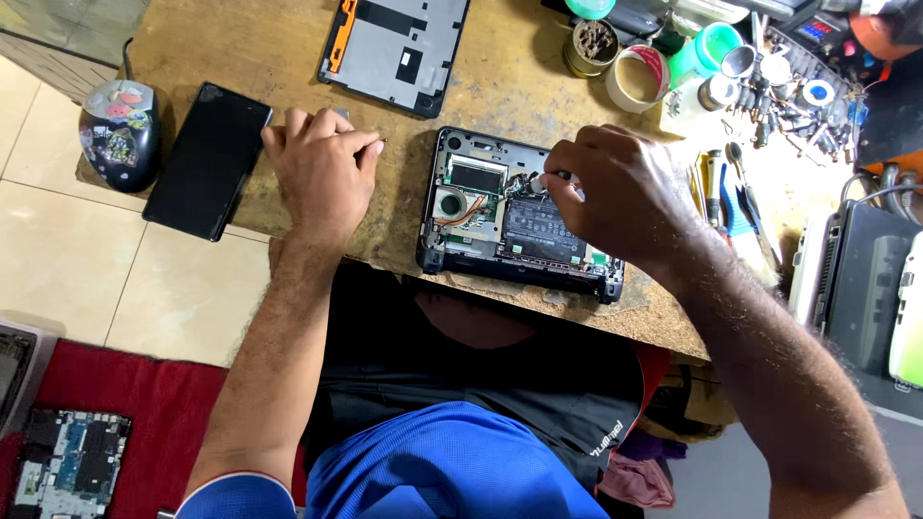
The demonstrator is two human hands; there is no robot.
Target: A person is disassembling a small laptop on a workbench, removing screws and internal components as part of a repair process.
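An opened small laptop (481, 207) lies bottom-up on the worn wooden bench (269, 48), its circuit board, fan and black battery exposed. My right hand (615, 197) rests over the laptop's right half, fingers pinched on a small screwdriver whose tip (540, 179) meets the board near the battery's top edge. My left hand (322, 168) lies on the bench to the left of the laptop, fingers curled, pinching something tiny that I cannot make out. The laptop's removed grey bottom cover (394, 48) lies farther back.
A black phone (207, 159) overhangs the bench's left edge beside a stickered mouse (117, 133). Tape rolls (636, 77), a tin, pliers (735, 207) and cluttered tools fill the right side. Another device (865, 288) sits far right. A circuit board (69, 461) lies on red cloth on the floor.
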